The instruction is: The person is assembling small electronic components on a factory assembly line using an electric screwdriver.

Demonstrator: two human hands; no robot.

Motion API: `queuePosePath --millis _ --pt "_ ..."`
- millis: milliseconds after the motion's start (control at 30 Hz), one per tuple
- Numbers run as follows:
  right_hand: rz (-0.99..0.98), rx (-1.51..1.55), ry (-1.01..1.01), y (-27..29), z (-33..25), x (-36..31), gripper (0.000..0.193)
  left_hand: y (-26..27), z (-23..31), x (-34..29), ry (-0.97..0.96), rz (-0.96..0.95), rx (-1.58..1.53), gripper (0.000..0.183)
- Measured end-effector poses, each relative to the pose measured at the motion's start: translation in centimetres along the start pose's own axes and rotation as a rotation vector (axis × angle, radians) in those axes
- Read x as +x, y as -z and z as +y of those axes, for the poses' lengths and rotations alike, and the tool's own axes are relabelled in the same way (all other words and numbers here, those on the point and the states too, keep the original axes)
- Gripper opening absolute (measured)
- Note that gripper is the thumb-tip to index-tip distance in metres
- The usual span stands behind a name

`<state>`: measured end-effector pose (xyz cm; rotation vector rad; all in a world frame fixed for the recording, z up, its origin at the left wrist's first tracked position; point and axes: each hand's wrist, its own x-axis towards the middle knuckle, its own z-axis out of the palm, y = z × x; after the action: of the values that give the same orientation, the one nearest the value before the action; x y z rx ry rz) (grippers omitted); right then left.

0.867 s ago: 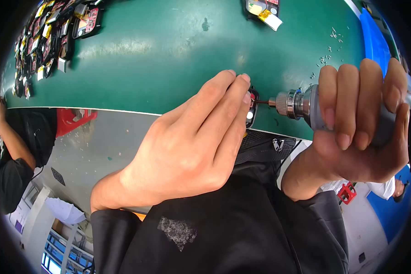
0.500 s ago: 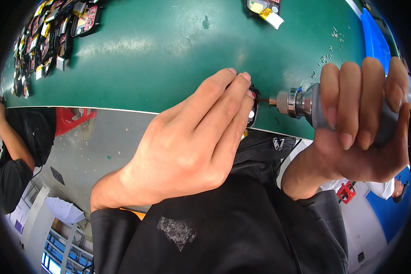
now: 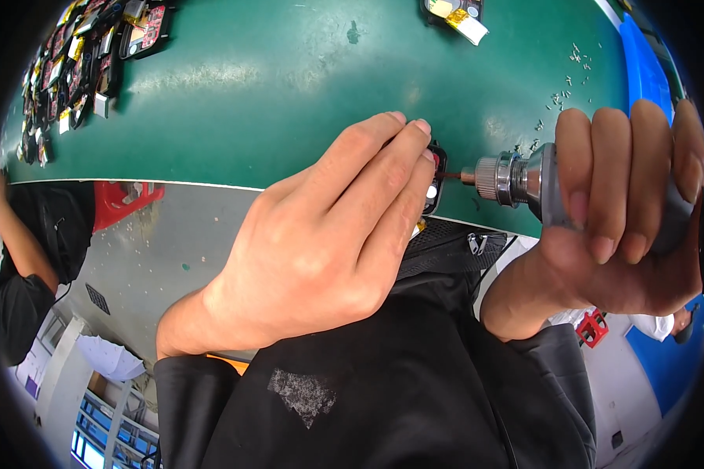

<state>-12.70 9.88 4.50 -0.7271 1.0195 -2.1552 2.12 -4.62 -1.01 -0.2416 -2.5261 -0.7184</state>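
My left hand [image 3: 313, 234] lies over a small black electronic device [image 3: 440, 168] near the table's front edge, its fingers pressed together and curled on it. Most of the device is hidden beneath them; a strip with a red board and a white round spot shows at the right. In my right hand [image 3: 622, 195] is a grey electric screwdriver [image 3: 516, 180] with a metal nose, held level with the fingers wrapped round its body. Its thin bit points left and reaches the device's right side; whether the tip sits in a screw cannot be seen.
Many similar opened devices [image 3: 78, 66] with boards and silvery packs are heaped at the far left of the green table [image 3: 250, 117]. Another opened device [image 3: 454, 14] lies at the far middle. Loose screws [image 3: 559, 100] are scattered before a blue bin [image 3: 641, 66]. A co-worker's arm [image 3: 23, 238] is at left.
The screwdriver and my right hand have shifted slightly to the right, the bit still at the device. My left hand has barely moved.
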Motion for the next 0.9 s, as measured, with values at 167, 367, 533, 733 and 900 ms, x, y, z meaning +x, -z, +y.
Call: queuePosePath --millis 167,367,533,733,900 --pt "-0.027 0.022 -0.003 0.5 -0.1 0.1 0.021 0.0 -0.1 0.0 -0.014 0.01 0.002 0.039" --pt "-0.029 0.061 -0.013 0.9 -0.1 0.2 0.018 -0.5 0.1 -0.2 -0.028 0.048 0.048 0.03" --pt "0.005 0.077 -0.01 1.3 0.3 0.1 0.017 -0.6 0.0 -0.1 -0.019 0.047 0.037 0.029" --pt "0.008 0.078 -0.006 1.0 0.5 0.1 0.015 -0.5 0.0 -0.3 -0.029 0.062 0.04 0.03" --pt "0.025 0.096 -0.02 1.1 0.4 0.2 0.016 -0.6 -0.1 -0.2 -0.031 0.063 0.033 0.03"
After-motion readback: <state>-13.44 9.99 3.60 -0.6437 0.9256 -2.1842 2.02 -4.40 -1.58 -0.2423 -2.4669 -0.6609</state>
